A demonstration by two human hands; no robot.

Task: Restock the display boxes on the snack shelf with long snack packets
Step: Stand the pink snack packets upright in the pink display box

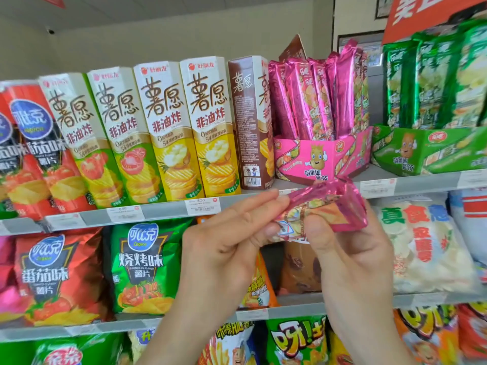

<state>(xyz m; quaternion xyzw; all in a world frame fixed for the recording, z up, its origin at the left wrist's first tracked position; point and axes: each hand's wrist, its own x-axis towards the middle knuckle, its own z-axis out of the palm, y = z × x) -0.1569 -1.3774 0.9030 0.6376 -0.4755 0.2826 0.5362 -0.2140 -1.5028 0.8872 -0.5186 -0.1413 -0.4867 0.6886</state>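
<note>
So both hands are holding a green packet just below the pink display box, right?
Not quite: the packet is pink, not green. The head view shows the left hand and right hand holding it just below the pink display box.

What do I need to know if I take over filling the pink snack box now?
The left hand pinches one end of the pink packet; right hand grips the same packet, thumb on front. It is held below the pink display box, which already holds several upright packets. The green display box beside it is stocked too. Left to do: stand this packet in the pink box.
</note>
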